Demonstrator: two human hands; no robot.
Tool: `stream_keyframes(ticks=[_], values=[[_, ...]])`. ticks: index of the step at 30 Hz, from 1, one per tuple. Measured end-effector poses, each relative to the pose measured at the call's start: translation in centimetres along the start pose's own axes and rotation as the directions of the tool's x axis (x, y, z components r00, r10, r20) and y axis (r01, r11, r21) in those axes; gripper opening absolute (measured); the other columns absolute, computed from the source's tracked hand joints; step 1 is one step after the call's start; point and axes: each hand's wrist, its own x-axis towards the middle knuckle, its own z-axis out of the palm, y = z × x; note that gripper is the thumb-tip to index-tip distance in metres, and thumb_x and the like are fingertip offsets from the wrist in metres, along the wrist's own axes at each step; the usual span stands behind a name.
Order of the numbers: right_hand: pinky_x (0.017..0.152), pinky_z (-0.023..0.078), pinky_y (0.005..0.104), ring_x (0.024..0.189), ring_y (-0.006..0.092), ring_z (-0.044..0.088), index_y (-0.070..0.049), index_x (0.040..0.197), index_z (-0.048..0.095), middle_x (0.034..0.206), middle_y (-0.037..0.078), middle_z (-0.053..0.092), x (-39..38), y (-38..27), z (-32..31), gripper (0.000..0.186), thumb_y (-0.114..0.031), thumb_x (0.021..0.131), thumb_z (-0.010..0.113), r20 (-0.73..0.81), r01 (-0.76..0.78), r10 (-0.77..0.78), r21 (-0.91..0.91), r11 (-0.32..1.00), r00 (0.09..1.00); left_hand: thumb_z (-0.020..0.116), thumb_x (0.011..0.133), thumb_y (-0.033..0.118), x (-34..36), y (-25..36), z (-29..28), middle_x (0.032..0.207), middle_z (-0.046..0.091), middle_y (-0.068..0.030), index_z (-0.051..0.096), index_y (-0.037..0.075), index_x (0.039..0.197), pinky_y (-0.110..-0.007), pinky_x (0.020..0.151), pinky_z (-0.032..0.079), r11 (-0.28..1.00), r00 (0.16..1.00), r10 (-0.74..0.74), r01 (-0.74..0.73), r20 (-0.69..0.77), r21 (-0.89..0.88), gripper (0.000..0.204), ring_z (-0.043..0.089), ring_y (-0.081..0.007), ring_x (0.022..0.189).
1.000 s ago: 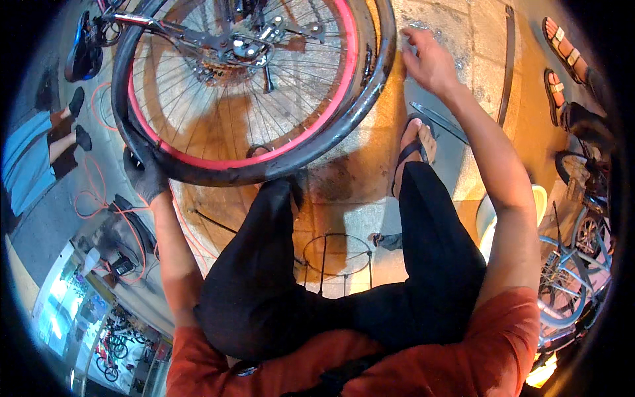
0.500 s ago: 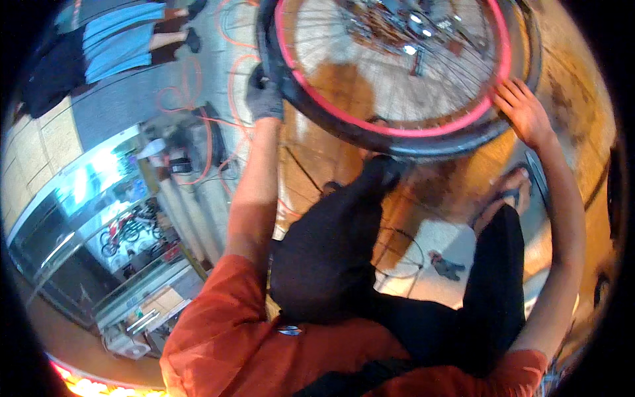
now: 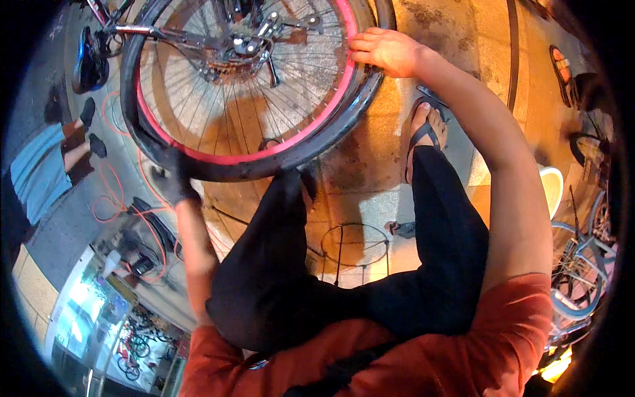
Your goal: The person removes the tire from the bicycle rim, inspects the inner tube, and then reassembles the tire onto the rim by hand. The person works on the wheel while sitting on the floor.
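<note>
A bicycle wheel with a pink rim (image 3: 248,159) and a black tire (image 3: 231,173) fills the upper left of the view, joined to a dark bicycle frame (image 3: 142,30). My left hand (image 3: 173,177), in a dark glove, is closed around the tire at its lower left. Bare, my right hand (image 3: 387,51) reaches over the tire on the right side, its fingertips at the pink rim and its thumb hidden. Spokes, a sprocket cluster and a derailleur (image 3: 248,47) show in the wheel's middle. The tire's lower edge is close to my left knee.
My sandalled foot (image 3: 426,129) stands right of the wheel. A thin wire ring stand (image 3: 356,226) is between my legs, beside a small dark item (image 3: 401,229). An orange hose (image 3: 109,198) coils at left, near a person's legs (image 3: 79,149). Another bicycle (image 3: 582,278) stands at right.
The view has swung, so the wheel appears farther left and more of the bicycle frame shows. Both hands remain at the wheel.
</note>
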Motion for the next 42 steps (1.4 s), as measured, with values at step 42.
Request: stream_keyframes(ticks=[42], values=[[0.087, 0.050, 0.0509, 0.103, 0.0439, 0.062, -0.001, 0.106, 0.061, 0.102, 0.021, 0.062, 6.1, -18.8, -3.8, 0.053, -0.026, 0.069, 0.089, 0.152, -0.145, 0.075, 0.521, 0.841, 0.985, 0.079, 0.076, 0.041, -14.6, 6.0, 10.7, 0.112, 0.071, -0.0211, 0.068, 0.007, 0.123, -0.051, 0.093, 0.053, 0.287, 0.306, -0.229, -0.886, 0.924, 0.364, 0.059, 0.069, -0.0402, 0.104]])
